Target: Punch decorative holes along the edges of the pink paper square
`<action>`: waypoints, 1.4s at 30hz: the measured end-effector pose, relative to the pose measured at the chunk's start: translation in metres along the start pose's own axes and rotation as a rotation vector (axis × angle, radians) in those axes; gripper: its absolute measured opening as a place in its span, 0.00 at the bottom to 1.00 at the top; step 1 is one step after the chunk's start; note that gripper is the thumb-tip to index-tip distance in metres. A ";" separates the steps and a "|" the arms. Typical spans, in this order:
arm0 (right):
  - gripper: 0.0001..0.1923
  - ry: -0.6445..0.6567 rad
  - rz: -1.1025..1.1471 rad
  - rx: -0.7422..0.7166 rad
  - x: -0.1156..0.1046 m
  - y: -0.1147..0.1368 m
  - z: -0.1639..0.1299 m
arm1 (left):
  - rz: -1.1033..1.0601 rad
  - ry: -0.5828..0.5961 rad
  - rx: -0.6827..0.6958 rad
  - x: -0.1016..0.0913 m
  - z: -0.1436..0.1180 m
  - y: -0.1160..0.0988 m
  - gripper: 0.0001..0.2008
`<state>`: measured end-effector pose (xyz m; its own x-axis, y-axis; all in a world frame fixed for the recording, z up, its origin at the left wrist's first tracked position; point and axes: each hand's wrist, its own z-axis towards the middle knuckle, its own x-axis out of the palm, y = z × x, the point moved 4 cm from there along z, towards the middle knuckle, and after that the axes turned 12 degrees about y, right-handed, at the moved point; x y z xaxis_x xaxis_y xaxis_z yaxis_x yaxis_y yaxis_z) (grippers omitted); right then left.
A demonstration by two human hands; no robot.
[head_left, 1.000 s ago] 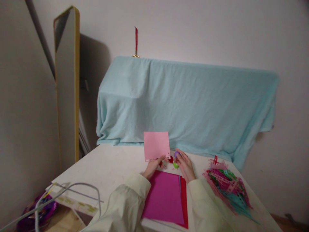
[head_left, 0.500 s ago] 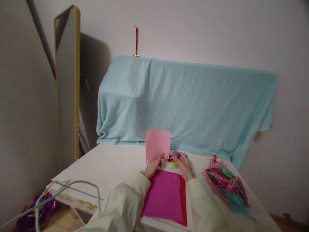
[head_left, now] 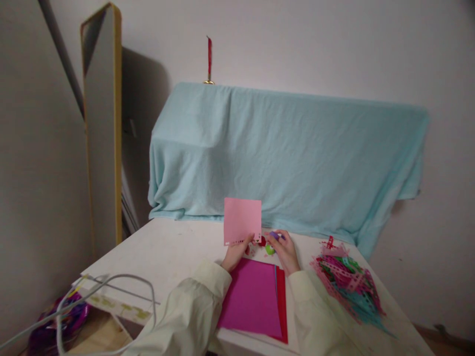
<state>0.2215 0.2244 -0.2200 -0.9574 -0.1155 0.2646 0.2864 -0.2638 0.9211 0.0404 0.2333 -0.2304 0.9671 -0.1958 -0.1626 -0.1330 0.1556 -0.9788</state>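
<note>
The left hand point(head_left: 234, 256) pinches a pink card point(head_left: 242, 220) by its lower edge and holds it upright above the surface point(head_left: 174, 252), just ahead of a stack of magenta and red sheets point(head_left: 256, 301). A row of small cut-outs runs along the card's bottom edge. The grip there is tight, thumb and fingers closed on the paper. The right hand point(head_left: 285, 251) is curled over a small punch point(head_left: 270, 242) with purple, green and red parts, sitting just beside the card's lower right corner; the fingers appear closed on it, though at this distance it is hard to tell how firmly.

The main risk is misalignment. The card is held by one edge only and stands free, so it can flex or swing as it meets the punch slot, and the next cut-out could land crooked or overlap the last. A thin card pinched this low may also crease at the thumb. If the punch shifts under the right hand it could tear the corner rather than cut it cleanly.

No box, tray or bin shows. Loose material lies straight on the surface: a heap of pink, teal and green strips point(head_left: 349, 287) at the right, well apart from the hands, with nothing to hold it together. It could slide off the near edge.
</note>
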 end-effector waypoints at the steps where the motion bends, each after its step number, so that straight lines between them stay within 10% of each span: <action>1: 0.20 0.002 0.024 -0.006 0.001 0.001 0.000 | 0.012 0.013 -0.017 0.001 0.000 0.001 0.26; 20: 0.20 0.106 -0.284 0.104 0.006 -0.002 -0.004 | 0.037 0.301 0.037 0.014 -0.003 0.001 0.26; 42: 0.17 0.215 -0.251 0.089 0.014 -0.003 -0.002 | 0.042 0.336 0.059 0.017 -0.006 -0.007 0.23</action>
<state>0.2077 0.2217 -0.2198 -0.9653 -0.2595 -0.0310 0.0294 -0.2260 0.9737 0.0563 0.2231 -0.2271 0.8343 -0.4942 -0.2443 -0.1490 0.2245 -0.9630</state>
